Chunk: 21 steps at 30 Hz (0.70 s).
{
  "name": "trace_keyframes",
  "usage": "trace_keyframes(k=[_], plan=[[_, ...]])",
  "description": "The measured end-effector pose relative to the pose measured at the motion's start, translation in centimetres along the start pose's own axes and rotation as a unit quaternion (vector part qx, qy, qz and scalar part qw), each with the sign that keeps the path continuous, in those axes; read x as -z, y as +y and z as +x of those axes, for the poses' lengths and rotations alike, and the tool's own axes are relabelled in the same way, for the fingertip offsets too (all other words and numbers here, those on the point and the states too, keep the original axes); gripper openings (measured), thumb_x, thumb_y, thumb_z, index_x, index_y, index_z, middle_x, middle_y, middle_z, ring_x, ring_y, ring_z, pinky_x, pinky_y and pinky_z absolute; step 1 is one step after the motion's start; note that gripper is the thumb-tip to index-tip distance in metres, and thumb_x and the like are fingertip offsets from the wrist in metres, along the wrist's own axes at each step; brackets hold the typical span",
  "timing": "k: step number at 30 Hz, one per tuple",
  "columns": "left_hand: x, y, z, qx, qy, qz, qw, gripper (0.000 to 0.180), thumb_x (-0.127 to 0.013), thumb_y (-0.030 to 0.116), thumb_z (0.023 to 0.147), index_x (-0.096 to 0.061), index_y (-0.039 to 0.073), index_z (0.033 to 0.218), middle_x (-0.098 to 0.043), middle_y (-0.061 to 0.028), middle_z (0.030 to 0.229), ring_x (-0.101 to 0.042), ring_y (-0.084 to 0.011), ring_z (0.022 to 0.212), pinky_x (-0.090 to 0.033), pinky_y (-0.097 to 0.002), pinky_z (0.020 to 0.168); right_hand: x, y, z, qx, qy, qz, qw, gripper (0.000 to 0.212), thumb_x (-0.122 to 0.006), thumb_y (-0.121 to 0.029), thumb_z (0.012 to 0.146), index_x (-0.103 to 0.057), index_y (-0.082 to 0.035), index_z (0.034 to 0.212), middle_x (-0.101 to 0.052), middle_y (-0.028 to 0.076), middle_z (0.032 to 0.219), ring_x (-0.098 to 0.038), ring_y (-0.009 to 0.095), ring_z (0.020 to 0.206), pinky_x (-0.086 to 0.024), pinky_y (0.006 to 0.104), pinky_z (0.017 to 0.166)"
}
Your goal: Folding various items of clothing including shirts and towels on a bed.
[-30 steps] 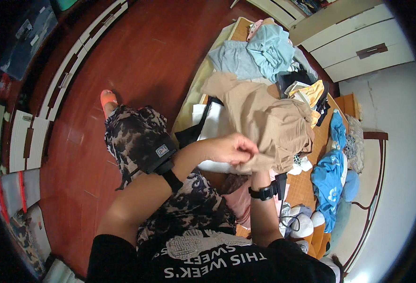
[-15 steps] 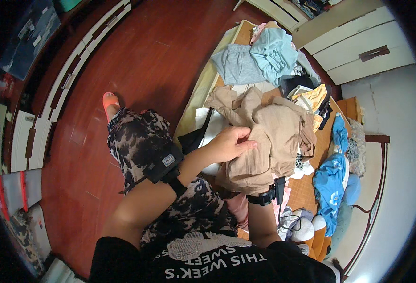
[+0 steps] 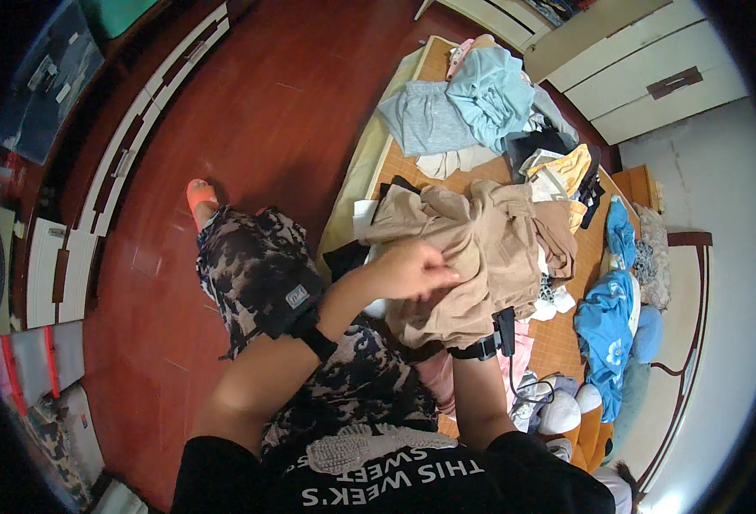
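Observation:
A crumpled beige garment [image 3: 468,257] of thin cloth lies in front of me, bunched in loose folds; its exact kind does not show. My left hand [image 3: 416,271] comes across from the left, slightly blurred, its fingers curled together against the front of the cloth. My right forearm [image 3: 479,390], with a black strap and small device at the wrist, runs under the garment, which hides my right hand completely. Against the beige cloth's right side lies a browner piece of fabric [image 3: 556,238].
Light blue clothing [image 3: 491,96] and grey shorts [image 3: 425,118] lie at the bed's far end, a yellow piece [image 3: 573,176] nearer. Blue clothes [image 3: 602,334] lie along the right beside the headboard [image 3: 686,317]. Plush toys [image 3: 579,420] sit at lower right. Reddish floor [image 3: 164,283] stretches left.
The beige garment's far part has shifted nearer and spread differently, uncovering more mat and a pale cloth beyond it. My left hand's fingers have curled in more. My right hand remains hidden.

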State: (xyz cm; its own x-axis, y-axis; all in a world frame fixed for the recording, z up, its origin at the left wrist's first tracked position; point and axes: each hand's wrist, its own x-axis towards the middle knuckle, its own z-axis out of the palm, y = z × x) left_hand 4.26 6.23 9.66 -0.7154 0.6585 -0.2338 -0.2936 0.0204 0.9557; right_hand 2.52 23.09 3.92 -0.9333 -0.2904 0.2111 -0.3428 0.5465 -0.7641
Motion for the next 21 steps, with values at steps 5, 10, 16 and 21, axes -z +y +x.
trace_keyframes(k=[5, 10, 16, 21], plan=[[-0.7, -2.0, 0.9, -0.084, 0.513, 0.340, 0.784, 0.028, -0.072, 0.023, 0.071, -0.061, 0.003, 0.088, -0.055, -0.0150, 0.096, -0.052, -0.0315, 0.097, -0.045, -0.0405, 0.082, 0.8, 0.5, -2.6, 0.013, 0.003, -0.015, 1.000, 0.043, -0.055, -0.011, 0.088, -0.043, -0.002, 0.128, -0.056, 0.010, 0.109, -0.056, 0.016, 0.094, -0.045, 0.0236, 0.079], [0.1, -2.4, 1.2, -0.153, 0.487, 0.383, 0.770, 0.018, -0.065, 0.015, 0.077, -0.055, 0.001, 0.080, -0.052, -0.0136, 0.092, -0.051, -0.0267, 0.092, -0.044, -0.0379, 0.079, 1.0, 0.6, -3.2, 0.023, 0.013, -0.030, 0.999, 0.045, -0.055, -0.010, 0.088, -0.041, -0.003, 0.129, -0.056, 0.010, 0.109, -0.055, 0.016, 0.093, -0.045, 0.0234, 0.079], [0.4, -1.3, 1.9, -0.211, 0.252, -0.072, 0.942, 0.015, -0.051, 0.013, 0.090, -0.051, 0.002, 0.080, -0.043, 0.0058, 0.074, -0.039, -0.0036, 0.070, -0.036, -0.0218, 0.061, 0.4, 0.5, -3.1, 0.040, 0.030, -0.048, 0.998, 0.046, -0.055, -0.010, 0.087, -0.039, -0.003, 0.130, -0.055, 0.010, 0.109, -0.055, 0.016, 0.092, -0.045, 0.0232, 0.078], [-0.1, -0.5, 1.1, -0.135, 0.080, -0.103, 0.982, 0.012, -0.051, 0.012, 0.090, -0.051, 0.003, 0.082, -0.041, 0.0077, 0.073, -0.038, -0.0026, 0.068, -0.035, -0.0205, 0.060, 0.6, 0.6, -2.1, 0.030, 0.019, 0.006, 0.999, 0.049, -0.056, -0.011, 0.087, -0.037, -0.003, 0.131, -0.055, 0.010, 0.109, -0.055, 0.016, 0.093, -0.044, 0.0233, 0.078]])
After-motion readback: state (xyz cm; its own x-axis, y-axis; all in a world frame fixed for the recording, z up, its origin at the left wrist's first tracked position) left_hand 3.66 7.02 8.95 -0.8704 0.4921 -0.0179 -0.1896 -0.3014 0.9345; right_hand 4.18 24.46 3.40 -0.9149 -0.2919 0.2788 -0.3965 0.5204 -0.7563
